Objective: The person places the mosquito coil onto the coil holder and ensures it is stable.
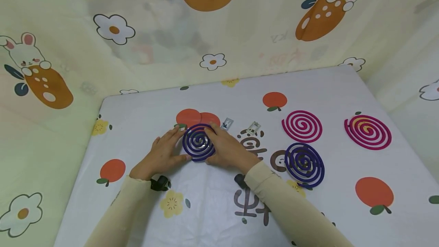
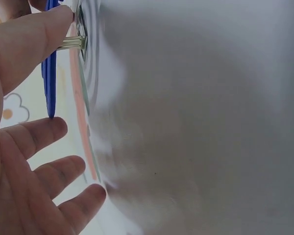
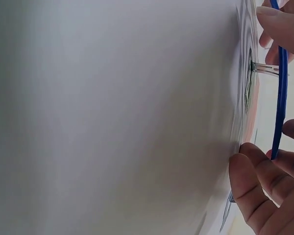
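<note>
A dark blue mosquito coil (image 1: 199, 140) lies flat between my two hands, left of the table's middle. My left hand (image 1: 164, 154) holds its left edge between thumb and index finger, the other fingers spread. Across from it, my right hand (image 1: 230, 148) holds the right edge, thumb at the near side and fingers at the far side. Both wrist views show the coil edge-on, raised off the cloth above a small metal stand (image 2: 74, 43) whose upright reaches the coil's middle. Much of the stand's base is hidden.
Two small metal stands (image 1: 226, 124) (image 1: 253, 127) lie beyond my right hand. Another blue coil (image 1: 304, 159) sits to the right, close to a pink coil (image 1: 302, 126). A second pink coil (image 1: 368, 132) is farther right. The printed white tablecloth (image 1: 202, 209) covers the table; a patterned curtain (image 1: 164, 48) hangs behind.
</note>
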`<state>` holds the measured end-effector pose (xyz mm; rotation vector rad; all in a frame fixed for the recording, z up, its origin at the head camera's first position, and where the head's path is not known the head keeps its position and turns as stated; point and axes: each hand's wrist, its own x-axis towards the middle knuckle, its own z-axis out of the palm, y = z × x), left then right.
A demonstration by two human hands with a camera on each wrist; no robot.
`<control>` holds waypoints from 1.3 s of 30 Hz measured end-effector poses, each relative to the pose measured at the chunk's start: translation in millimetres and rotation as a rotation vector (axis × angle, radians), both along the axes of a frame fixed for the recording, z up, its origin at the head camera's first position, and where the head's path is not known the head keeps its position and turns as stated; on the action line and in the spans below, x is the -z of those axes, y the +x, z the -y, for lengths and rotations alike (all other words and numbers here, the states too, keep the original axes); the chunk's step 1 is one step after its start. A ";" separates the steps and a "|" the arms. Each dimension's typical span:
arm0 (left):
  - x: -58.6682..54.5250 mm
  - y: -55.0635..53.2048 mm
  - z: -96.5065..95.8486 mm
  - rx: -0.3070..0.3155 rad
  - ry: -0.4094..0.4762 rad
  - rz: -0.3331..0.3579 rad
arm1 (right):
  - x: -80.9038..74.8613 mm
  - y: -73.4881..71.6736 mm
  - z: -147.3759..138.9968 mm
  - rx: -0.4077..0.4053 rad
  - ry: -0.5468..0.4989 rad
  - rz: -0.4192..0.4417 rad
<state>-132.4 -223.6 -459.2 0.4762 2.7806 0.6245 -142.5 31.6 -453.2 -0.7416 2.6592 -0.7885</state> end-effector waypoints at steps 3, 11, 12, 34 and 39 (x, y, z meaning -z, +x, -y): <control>-0.3 0.7 0.2 0.006 -0.001 -0.006 | -0.8 1.4 -1.1 0.001 -0.007 -0.004; -0.7 1.5 0.4 0.015 0.002 -0.015 | 1.2 2.1 -2.7 0.003 -0.020 -0.030; -0.5 1.5 0.3 0.015 0.000 -0.016 | 1.6 2.1 -2.8 0.004 -0.018 -0.031; 1.9 5.2 -0.5 0.015 -0.005 -0.043 | 2.0 5.9 -6.3 -0.008 -0.003 -0.046; 5.0 5.1 -0.1 0.005 -0.003 -0.046 | 2.1 6.9 -7.2 -0.010 0.004 -0.060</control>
